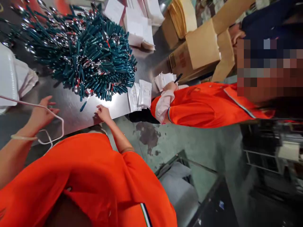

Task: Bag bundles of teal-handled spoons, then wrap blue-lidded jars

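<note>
A big heap of spoons [80, 53] with dark green handles lies on the steel table [68, 107]. My left hand [42, 113] rests on the table with fingers spread, holding nothing; a white cable [62, 126] loops across my wrist. My right hand [103, 113] lies at the table's near edge with fingers loosely curled, and I cannot see anything in it. One loose green-handled spoon [84, 105] lies between my hands, just in front of the heap.
Small white packets [140, 94] lie to the right of the heap. A co-worker in an orange shirt [208, 104] leans on the table's end, hand on a pen [178, 78]. Cardboard boxes [201, 47] and white paper stacks [139, 25] stand beyond. White bags [11, 78] at left.
</note>
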Demonstrator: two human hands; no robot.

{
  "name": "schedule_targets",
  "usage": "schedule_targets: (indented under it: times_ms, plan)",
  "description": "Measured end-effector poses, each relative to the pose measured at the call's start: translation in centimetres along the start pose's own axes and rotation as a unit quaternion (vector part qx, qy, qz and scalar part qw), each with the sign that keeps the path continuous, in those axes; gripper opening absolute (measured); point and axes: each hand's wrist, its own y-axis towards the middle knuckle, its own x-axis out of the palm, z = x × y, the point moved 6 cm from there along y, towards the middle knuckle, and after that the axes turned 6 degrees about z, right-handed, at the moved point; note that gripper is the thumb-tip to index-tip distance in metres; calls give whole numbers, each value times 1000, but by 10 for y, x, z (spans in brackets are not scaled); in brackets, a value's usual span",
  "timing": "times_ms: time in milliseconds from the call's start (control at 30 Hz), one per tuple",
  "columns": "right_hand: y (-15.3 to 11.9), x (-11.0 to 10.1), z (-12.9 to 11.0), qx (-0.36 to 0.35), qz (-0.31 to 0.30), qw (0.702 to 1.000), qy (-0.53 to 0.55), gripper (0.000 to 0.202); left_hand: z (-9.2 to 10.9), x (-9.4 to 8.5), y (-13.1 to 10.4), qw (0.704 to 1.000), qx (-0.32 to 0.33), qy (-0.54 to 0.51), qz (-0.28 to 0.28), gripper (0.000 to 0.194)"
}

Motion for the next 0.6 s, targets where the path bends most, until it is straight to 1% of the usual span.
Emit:
schedule_targets:
  times_ms: [33, 133, 233, 333, 433, 500, 600]
  plan:
    - [10, -5, -4, -6, -3, 1000, -23, 14, -9, -4, -5, 1000, -13, 7, 11, 88]
    - [38, -17, -20, -27, 14, 998, -61, 11, -31, -14, -23, 997, -66, 19, 35, 85]
    - [60, -22, -42, -65, 22, 992, -107, 15, -43, -18, -42, 991, -121, -10, 52, 86]
    - [78, -29, -69, -130, 42, 978, -159, 22, -46, -17, -53, 985, -152, -32, 73, 83]
    - [94, -38, -93, -188, 53, 962, -192, 25, -46, -11, -55, 982, -164, -56, 73, 84]
    - [103, -40, -104, -207, 44, 955, -207, 25, -45, -5, -52, 981, -165, -74, 70, 86]
    - [115, -38, -117, -231, 24, 940, -249, 23, -49, 1, -46, 978, -166, -95, 81, 85]
